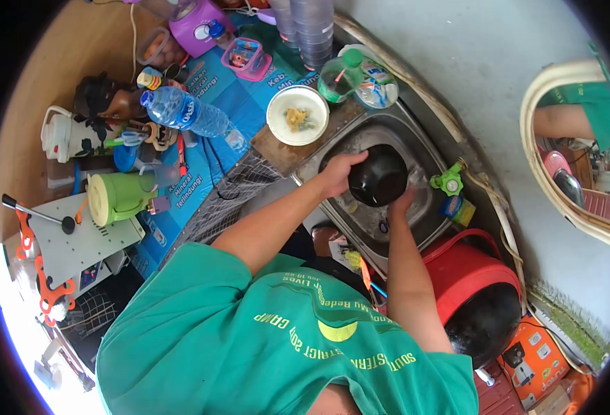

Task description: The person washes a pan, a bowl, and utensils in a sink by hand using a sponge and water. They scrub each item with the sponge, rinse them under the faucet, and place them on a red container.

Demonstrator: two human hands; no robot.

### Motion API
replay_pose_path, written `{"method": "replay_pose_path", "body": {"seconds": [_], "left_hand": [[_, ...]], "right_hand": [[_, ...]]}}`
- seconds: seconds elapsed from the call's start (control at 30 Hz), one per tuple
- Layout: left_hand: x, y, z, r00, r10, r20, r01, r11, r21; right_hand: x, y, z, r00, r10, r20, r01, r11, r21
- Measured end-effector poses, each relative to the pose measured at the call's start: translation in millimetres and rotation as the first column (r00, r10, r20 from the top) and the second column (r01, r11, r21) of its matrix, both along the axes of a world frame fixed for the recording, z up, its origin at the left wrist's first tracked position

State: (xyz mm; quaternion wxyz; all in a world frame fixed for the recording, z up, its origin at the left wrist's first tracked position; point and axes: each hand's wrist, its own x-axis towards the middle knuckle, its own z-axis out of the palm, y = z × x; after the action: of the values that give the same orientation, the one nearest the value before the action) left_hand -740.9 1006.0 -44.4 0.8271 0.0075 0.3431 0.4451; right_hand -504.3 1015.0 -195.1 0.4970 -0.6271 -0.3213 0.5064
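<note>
A dark, shiny bowl [378, 176] is held between both hands over the metal sink [426, 135]. My left hand [339, 173] grips its left rim, the thumb lying over the edge. At the bowl's lower right, my right hand [403, 200] holds it, with most of the fingers hidden behind the bowl. Water seems to run beside the bowl near the green tap handle [448, 181]. Left of the sink, a white plate [278, 128] with yellowish food scraps stands on a brown board [267, 149].
Behind the sink stand a green-capped bottle [341, 77] and a tub with packets [376, 88]. A large water bottle [184, 112] and a green pitcher [121, 197] are on the left. A red bucket [450, 266] sits right of the sink, near a yellow-blue sponge packet [458, 210].
</note>
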Motion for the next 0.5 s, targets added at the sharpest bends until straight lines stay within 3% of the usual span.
{"method": "replay_pose_path", "body": {"seconds": [0.03, 0.17, 0.2, 0.23, 0.3, 0.37, 0.43, 0.5], "left_hand": [[-9.1, -3.6, 0.2, 0.997, 0.059, 0.048, -0.058, 0.998, -0.013], [-27.1, -9.0, 0.8, 0.987, 0.149, 0.054, -0.143, 0.985, -0.101], [-24.5, -7.6, -10.1, 0.989, 0.149, 0.02, -0.146, 0.983, -0.111], [-20.1, -5.8, -8.7, 0.987, 0.15, 0.055, -0.14, 0.977, -0.16], [-3.8, 0.1, -26.5, 0.99, 0.144, 0.002, -0.141, 0.967, -0.214], [13.0, 7.5, -30.9, 0.996, 0.077, -0.042, -0.085, 0.964, -0.253], [34.0, 16.9, -33.3, 0.997, 0.011, -0.076, -0.031, 0.962, -0.27], [54.1, 27.5, -63.4, 0.949, -0.136, -0.284, 0.061, 0.964, -0.258]], "right_hand": [[-21.3, 10.2, 44.1, 0.982, 0.083, 0.167, -0.095, 0.994, 0.06], [-28.4, 36.7, 41.3, 0.947, 0.204, 0.249, -0.21, 0.978, -0.004], [-31.4, 34.3, 51.9, 0.985, 0.172, -0.034, -0.174, 0.982, -0.071], [-28.9, 32.0, 58.5, 0.947, 0.098, -0.306, -0.144, 0.98, -0.133], [-9.4, 19.5, 44.7, 0.81, 0.047, -0.585, -0.238, 0.937, -0.254], [-4.9, -0.1, 84.9, 0.718, -0.158, -0.678, -0.205, 0.883, -0.423], [7.5, -19.8, 98.5, 0.685, -0.167, -0.709, -0.154, 0.918, -0.365], [13.6, -35.3, 108.9, 0.643, -0.159, -0.749, -0.121, 0.945, -0.304]]}}
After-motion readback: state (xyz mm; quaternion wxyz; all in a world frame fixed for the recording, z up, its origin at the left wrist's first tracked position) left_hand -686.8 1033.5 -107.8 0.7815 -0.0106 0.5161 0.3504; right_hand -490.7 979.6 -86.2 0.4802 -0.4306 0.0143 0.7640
